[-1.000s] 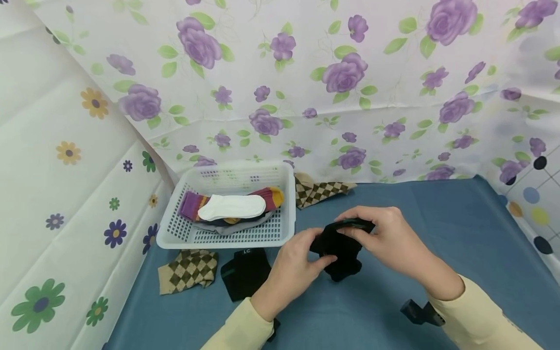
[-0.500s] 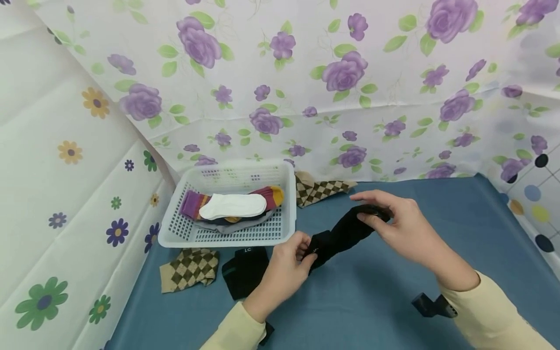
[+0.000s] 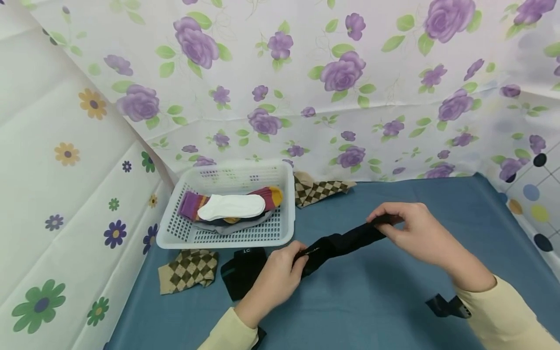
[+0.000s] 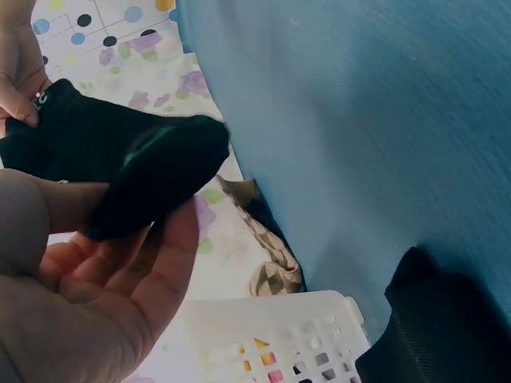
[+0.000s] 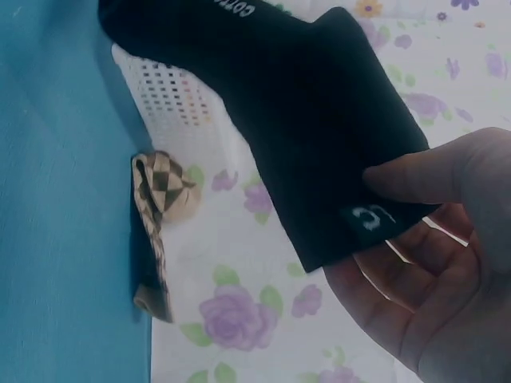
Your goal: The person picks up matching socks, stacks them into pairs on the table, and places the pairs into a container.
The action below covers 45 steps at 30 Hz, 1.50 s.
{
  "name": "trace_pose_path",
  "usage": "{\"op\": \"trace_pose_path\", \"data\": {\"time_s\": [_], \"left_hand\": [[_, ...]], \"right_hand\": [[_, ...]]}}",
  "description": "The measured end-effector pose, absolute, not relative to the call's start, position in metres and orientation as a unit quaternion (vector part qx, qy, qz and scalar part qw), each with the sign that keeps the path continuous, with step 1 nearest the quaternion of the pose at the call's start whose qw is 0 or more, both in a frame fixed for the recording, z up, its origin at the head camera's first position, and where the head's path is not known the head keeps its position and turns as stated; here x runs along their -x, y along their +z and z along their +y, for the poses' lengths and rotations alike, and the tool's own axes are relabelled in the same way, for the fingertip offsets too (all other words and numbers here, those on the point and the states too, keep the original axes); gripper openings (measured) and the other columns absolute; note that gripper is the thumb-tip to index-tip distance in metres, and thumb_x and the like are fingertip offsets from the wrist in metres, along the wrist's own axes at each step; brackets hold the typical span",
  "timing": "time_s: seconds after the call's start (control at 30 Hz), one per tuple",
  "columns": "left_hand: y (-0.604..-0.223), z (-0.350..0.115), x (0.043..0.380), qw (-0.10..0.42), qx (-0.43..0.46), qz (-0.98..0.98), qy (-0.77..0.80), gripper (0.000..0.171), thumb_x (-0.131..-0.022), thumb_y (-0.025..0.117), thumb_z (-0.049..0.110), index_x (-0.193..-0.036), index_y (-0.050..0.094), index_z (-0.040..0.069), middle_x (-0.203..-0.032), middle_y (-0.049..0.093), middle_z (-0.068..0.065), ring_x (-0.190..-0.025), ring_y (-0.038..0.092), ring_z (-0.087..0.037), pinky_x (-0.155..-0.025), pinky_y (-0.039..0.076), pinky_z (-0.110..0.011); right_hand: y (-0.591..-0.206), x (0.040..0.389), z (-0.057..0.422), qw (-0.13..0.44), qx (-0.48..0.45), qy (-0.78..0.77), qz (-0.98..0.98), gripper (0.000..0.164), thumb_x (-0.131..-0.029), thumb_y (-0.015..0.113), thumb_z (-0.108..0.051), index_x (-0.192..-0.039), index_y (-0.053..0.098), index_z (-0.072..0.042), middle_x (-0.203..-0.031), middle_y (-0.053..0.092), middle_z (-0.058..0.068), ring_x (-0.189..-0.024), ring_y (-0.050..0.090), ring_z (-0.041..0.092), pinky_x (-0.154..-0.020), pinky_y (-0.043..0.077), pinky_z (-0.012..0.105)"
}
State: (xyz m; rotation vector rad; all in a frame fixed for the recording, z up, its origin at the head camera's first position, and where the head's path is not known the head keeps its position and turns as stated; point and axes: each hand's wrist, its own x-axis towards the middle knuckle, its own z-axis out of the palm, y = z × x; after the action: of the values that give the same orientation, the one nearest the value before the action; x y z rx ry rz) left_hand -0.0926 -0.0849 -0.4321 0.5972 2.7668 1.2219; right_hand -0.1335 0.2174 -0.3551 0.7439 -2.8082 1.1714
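A black sock (image 3: 345,243) is stretched between my two hands above the blue table. My left hand (image 3: 277,274) pinches its toe end, seen close up in the left wrist view, where the sock (image 4: 160,159) covers part of the fingers. With thumb and fingers my right hand (image 3: 417,233) grips the cuff, which bears white lettering in the right wrist view, on the sock (image 5: 319,136). Another black sock (image 3: 242,274) lies folded on the table beside my left hand. Left of it rests a tan checkered sock (image 3: 190,272).
A white plastic basket (image 3: 162,236) at the back left holds a white sock (image 3: 232,206), a purple and red sock (image 3: 190,205) and darker ones below. Behind its right side lies another checkered sock (image 3: 323,192). Flowered sheets (image 3: 306,131) hang at the back and sides.
The bunched black sock has been pulled out lengthwise. My right hand has moved right with the cuff, and my left hand has moved slightly left and down, now at the toe.
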Motion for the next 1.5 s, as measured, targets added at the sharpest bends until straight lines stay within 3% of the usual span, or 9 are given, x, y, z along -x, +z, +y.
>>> {"op": "trace_pose_path", "data": {"time_s": [0.1, 0.33, 0.6, 0.97, 1.1, 1.33, 1.5], "left_hand": [[-0.434, -0.087, 0.092, 0.032, -0.195, 0.898, 0.394, 0.011, -0.099, 0.048, 0.023, -0.107, 0.054, 0.022, -0.086, 0.058, 0.008, -0.059, 0.051, -0.002, -0.050, 0.044, -0.021], [-0.434, -0.088, 0.093, 0.033, -0.193, 0.893, 0.406, 0.009, -0.097, 0.051, 0.022, -0.102, 0.058, 0.021, -0.083, 0.057, 0.010, -0.053, 0.048, -0.003, -0.046, 0.042, -0.022], [-0.432, -0.085, 0.095, 0.050, -0.191, 0.896, 0.398, 0.008, -0.097, 0.051, 0.025, -0.099, 0.058, 0.021, -0.075, 0.056, 0.008, -0.052, 0.050, -0.003, -0.047, 0.043, -0.022], [-0.429, -0.083, 0.095, 0.039, -0.199, 0.902, 0.382, 0.005, -0.095, 0.055, 0.024, -0.094, 0.056, 0.020, -0.069, 0.052, 0.009, -0.050, 0.047, -0.003, -0.045, 0.041, -0.021], [-0.431, -0.083, 0.094, 0.039, -0.203, 0.904, 0.374, 0.005, -0.094, 0.057, 0.024, -0.096, 0.058, 0.019, -0.069, 0.051, 0.010, -0.049, 0.046, -0.003, -0.045, 0.041, -0.021], [-0.433, -0.086, 0.093, 0.059, -0.204, 0.900, 0.382, 0.010, -0.089, 0.064, 0.023, -0.098, 0.063, 0.017, -0.070, 0.054, 0.012, -0.052, 0.048, -0.003, -0.048, 0.042, -0.020], [-0.434, -0.091, 0.090, 0.061, -0.206, 0.900, 0.378, 0.013, -0.083, 0.070, 0.019, -0.096, 0.065, 0.018, -0.079, 0.057, 0.015, -0.063, 0.052, 0.001, -0.056, 0.045, -0.017]], "right_hand": [[-0.357, 0.134, 0.221, 0.008, -0.233, 0.369, -0.900, 0.022, -0.091, 0.060, -0.016, -0.104, 0.062, -0.034, -0.097, 0.060, -0.018, -0.085, 0.057, 0.000, -0.069, 0.049, 0.027], [-0.358, 0.135, 0.222, 0.021, -0.218, 0.372, -0.902, 0.016, -0.094, 0.057, -0.029, -0.109, 0.060, -0.035, -0.098, 0.060, -0.017, -0.082, 0.057, 0.001, -0.065, 0.049, 0.029], [-0.355, 0.131, 0.212, 0.068, -0.241, 0.409, -0.877, 0.021, -0.092, 0.060, -0.025, -0.111, 0.058, -0.034, -0.104, 0.059, -0.016, -0.088, 0.057, 0.002, -0.069, 0.048, 0.026], [-0.324, 0.114, 0.188, 0.126, -0.250, 0.430, -0.858, 0.025, -0.085, 0.066, -0.006, -0.105, 0.063, -0.021, -0.098, 0.062, -0.011, -0.078, 0.057, 0.004, -0.063, 0.047, 0.024], [-0.321, 0.112, 0.187, 0.122, -0.241, 0.429, -0.862, 0.023, -0.086, 0.064, -0.007, -0.105, 0.063, -0.019, -0.097, 0.062, -0.010, -0.077, 0.057, 0.005, -0.061, 0.047, 0.024], [-0.346, 0.126, 0.204, 0.123, -0.241, 0.415, -0.869, 0.024, -0.087, 0.065, -0.016, -0.107, 0.062, -0.030, -0.098, 0.061, -0.016, -0.080, 0.057, 0.003, -0.062, 0.046, 0.024], [-0.353, 0.126, 0.216, 0.082, -0.240, 0.428, -0.868, 0.024, -0.088, 0.064, -0.013, -0.105, 0.064, -0.029, -0.098, 0.062, -0.015, -0.085, 0.059, 0.005, -0.062, 0.048, 0.026]]}}
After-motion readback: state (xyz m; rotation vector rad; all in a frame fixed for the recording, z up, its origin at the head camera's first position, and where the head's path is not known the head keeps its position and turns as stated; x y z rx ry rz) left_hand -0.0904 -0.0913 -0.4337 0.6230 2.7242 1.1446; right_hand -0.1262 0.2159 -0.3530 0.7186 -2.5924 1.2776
